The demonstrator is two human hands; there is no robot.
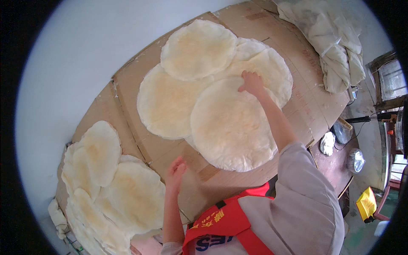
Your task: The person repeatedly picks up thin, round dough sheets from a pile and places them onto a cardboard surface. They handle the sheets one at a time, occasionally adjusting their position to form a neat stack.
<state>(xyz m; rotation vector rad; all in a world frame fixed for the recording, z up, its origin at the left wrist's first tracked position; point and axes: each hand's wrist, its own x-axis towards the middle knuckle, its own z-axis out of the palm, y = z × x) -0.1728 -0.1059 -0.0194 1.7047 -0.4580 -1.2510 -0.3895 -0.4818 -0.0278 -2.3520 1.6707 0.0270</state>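
Large round pale flatbreads with faintly browned middles overlap in a pile on the cardboard-covered table. My right hand (252, 83) reaches across to the far edge of the nearest flatbread (233, 127), thumb and fingers apart, touching it where it overlaps the flatbread behind (267, 72). Another flatbread (168, 102) lies to the left, and a smaller-looking one (198, 49) rests on top at the back. My left hand (176, 168) hovers near the table's front side, fingers loosely bent and holding nothing visible; it is apart from the pile.
At the lower left, several more flatbreads (136, 195) lie heaped. Cardboard sheets (127, 114) with seams cover the table up to the white wall. A crumpled pale cloth (331, 46) with clear plastic sits at the far right corner. Beyond the right edge stands a low surface (335, 170) with bags.
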